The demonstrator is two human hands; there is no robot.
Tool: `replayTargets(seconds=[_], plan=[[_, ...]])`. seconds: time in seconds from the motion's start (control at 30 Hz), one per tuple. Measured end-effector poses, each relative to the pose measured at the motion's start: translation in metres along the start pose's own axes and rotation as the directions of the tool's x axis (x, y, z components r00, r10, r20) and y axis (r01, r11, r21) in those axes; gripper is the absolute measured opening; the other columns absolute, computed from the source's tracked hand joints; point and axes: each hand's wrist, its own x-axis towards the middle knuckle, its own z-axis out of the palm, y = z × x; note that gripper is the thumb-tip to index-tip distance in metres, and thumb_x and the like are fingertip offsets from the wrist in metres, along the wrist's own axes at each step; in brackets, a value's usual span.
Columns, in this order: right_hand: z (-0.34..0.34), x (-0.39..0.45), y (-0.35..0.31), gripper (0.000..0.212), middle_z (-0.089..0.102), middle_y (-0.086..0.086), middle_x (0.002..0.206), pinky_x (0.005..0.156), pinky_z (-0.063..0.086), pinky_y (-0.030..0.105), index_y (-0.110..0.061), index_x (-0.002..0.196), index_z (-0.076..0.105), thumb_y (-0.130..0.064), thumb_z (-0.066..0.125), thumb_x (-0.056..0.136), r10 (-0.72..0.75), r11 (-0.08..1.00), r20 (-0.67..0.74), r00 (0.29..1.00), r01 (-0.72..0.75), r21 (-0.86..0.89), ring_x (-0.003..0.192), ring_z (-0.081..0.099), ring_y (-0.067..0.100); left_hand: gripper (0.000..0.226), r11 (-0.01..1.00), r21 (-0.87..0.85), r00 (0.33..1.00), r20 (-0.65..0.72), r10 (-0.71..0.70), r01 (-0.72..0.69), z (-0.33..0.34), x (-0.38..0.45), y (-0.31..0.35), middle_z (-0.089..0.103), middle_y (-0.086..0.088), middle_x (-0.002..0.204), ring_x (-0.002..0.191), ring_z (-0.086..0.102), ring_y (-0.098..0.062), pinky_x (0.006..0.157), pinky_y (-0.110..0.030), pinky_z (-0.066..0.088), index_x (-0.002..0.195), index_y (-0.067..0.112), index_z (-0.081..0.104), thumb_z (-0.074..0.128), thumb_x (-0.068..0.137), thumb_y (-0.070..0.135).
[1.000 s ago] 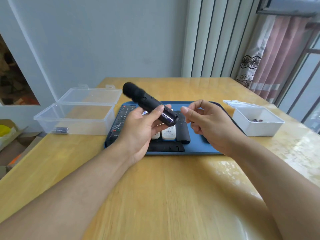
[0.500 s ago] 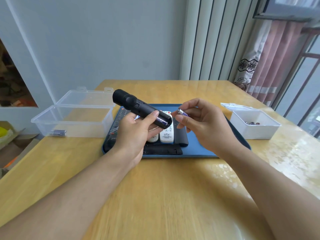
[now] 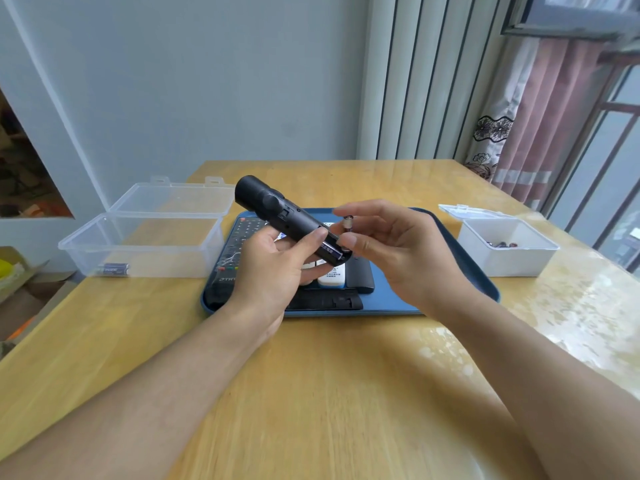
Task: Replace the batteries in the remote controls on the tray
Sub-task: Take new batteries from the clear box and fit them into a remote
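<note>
Your left hand (image 3: 273, 268) grips the black remote (image 3: 287, 223) tilted, its open battery bay facing you, so your right hand (image 3: 388, 251), pinching a battery (image 3: 347, 224), can reach the bay.

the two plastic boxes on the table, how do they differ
The left box is clear and see-through; the right box is white and opaque. The left box looks larger and sits left of the tray, the right box smaller, to its right. The left box holds one battery in a near corner; the right box holds a few small dark items, too small to identify. Both stand open with lids hinged back.
</note>
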Motion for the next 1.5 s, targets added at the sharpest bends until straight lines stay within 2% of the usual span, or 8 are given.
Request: replayTargets(seconds=[0.13,0.43,0.63,0.77,0.97,1.17,1.37,1.5], plan=[[0.002,-0.003,0.001,0.023,0.079,0.006,0.089,0.083,0.059,0.048,-0.009,0.083,0.063,-0.012,0.084,0.074,0.022,0.999,-0.129,0.991,-0.018,0.034,0.084,0.075,0.029,0.026,0.998,-0.055,0.999,0.036,0.002,0.000,0.000,-0.001,0.000,0.076,-0.018,0.106,0.098,0.075,-0.032,0.081,-0.039,0.062,0.115,-0.006,0.062,0.066,0.096,0.011],[0.003,-0.007,0.005,0.017,0.076,-0.008,0.086,0.058,0.047,0.023,-0.032,0.077,0.073,-0.032,0.089,0.072,-0.031,0.941,-0.254,0.967,-0.057,-0.333,0.056,0.055,0.012,0.010,0.987,-0.160,1.000,0.014,-0.007,0.009,0.001,-0.003,0.002,0.075,-0.020,0.101,0.097,0.075,-0.032,0.085,-0.042,0.061,0.100,0.001,0.063,0.068,0.092,0.004],[0.004,-0.008,0.003,0.016,0.068,-0.031,0.086,0.066,0.048,0.016,-0.033,0.098,0.080,-0.030,0.081,0.082,-0.137,0.812,-0.159,0.978,0.019,-0.583,0.068,0.062,0.006,0.023,0.991,-0.132,1.000,-0.013,-0.007,0.005,0.001,-0.003,0.002,0.076,-0.012,0.095,0.094,0.076,-0.027,0.082,-0.040,0.062,0.109,-0.004,0.062,0.071,0.089,0.003],[0.001,-0.006,0.002,0.018,0.073,-0.022,0.107,0.066,0.042,0.008,-0.032,0.108,0.078,-0.032,0.070,0.092,-0.120,0.770,-0.030,0.992,0.074,-0.633,0.076,0.061,-0.004,0.019,0.993,-0.121,0.999,-0.040,-0.021,0.016,-0.003,-0.001,0.003,0.075,-0.013,0.095,0.093,0.076,-0.025,0.081,-0.040,0.062,0.105,0.000,0.063,0.071,0.089,0.002],[-0.003,-0.004,-0.007,0.017,0.078,-0.010,0.089,0.068,0.049,0.018,-0.020,0.098,0.078,-0.025,0.080,0.082,0.174,0.955,-0.083,0.981,-0.189,-0.228,0.068,0.065,0.002,0.009,1.000,-0.018,0.997,0.078,-0.023,0.025,-0.011,0.003,0.013,0.075,-0.009,0.095,0.092,0.075,-0.023,0.073,-0.033,0.061,0.097,0.007,0.065,0.070,0.091,0.004],[-0.008,-0.002,-0.013,0.038,0.077,0.013,0.090,0.067,0.052,0.023,-0.009,0.095,0.060,-0.016,0.084,0.065,0.362,0.915,0.050,0.931,-0.365,0.171,0.078,0.069,0.017,0.014,1.000,0.002,0.987,0.157,-0.019,0.019,-0.013,0.002,0.018,0.076,-0.012,0.100,0.093,0.075,-0.023,0.068,-0.031,0.060,0.103,0.005,0.064,0.069,0.090,0.003],[-0.005,-0.001,-0.004,0.028,0.066,0.011,0.079,0.069,0.052,0.025,-0.013,0.082,0.058,0.000,0.082,0.074,0.408,0.894,0.024,0.913,-0.405,0.191,0.073,0.066,0.019,0.026,0.999,0.045,0.986,0.162,-0.035,0.028,-0.011,0.001,0.013,0.072,-0.023,0.111,0.100,0.073,-0.034,0.076,-0.040,0.062,0.113,-0.006,0.062,0.070,0.089,0.002],[-0.005,-0.001,-0.004,0.028,0.070,0.003,0.080,0.066,0.053,0.026,-0.012,0.085,0.066,-0.024,0.087,0.070,0.346,0.938,-0.057,0.936,-0.344,0.048,0.070,0.065,0.013,0.017,1.000,0.022,0.994,0.104,-0.022,0.020,-0.010,0.001,0.014,0.076,-0.016,0.102,0.097,0.075,-0.030,0.074,-0.036,0.062,0.107,-0.001,0.064,0.069,0.091,0.002]])
